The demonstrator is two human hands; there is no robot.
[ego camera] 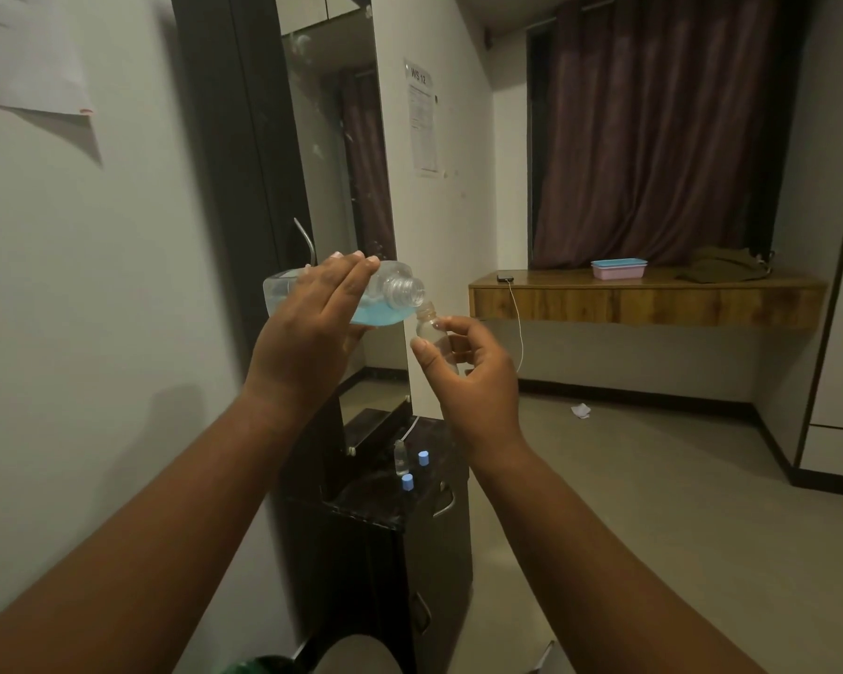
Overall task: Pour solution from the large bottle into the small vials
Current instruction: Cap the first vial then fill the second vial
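My left hand grips a large clear bottle holding blue solution, tipped almost on its side with its uncapped threaded mouth pointing right. My right hand pinches a small clear vial, tilted, its neck just under the bottle's mouth. The blue liquid lies low in the bottle's body; no stream shows. Far below on the dark cabinet top stands another small vial, with two blue caps beside it.
A tall mirror stands against the wall behind the bottle. A wooden shelf at the right carries pink and blue trays, a phone with a hanging cable and folded cloth. Dark curtains hang behind. A scrap of paper lies on the floor.
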